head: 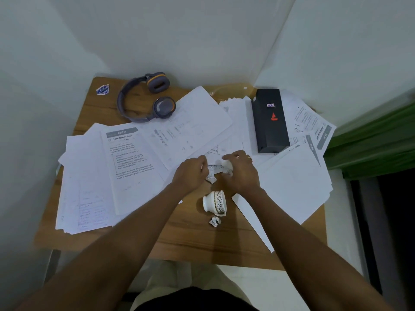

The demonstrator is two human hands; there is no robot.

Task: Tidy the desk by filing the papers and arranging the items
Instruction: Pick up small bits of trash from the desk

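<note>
Loose white papers [125, 158] cover most of the wooden desk [202, 241]. At the desk's middle, my left hand [190, 173] and my right hand [241, 172] both grip a small crumpled piece of paper [216, 170] stretched between them. A white cup with a dark floral band [214, 203] lies on its side just below my hands. A smaller crumpled paper ball [214, 221] sits in front of the cup. Grey and orange headphones [146, 97] rest at the back left. A black box with a red logo [269, 121] lies on papers at the back right.
A small sticker or badge [102, 89] lies in the back left corner. White walls enclose the desk on the left, back and right. A transparent folder [233, 90] peeks out under papers at the back. Something green [372, 140] stands to the right of the desk.
</note>
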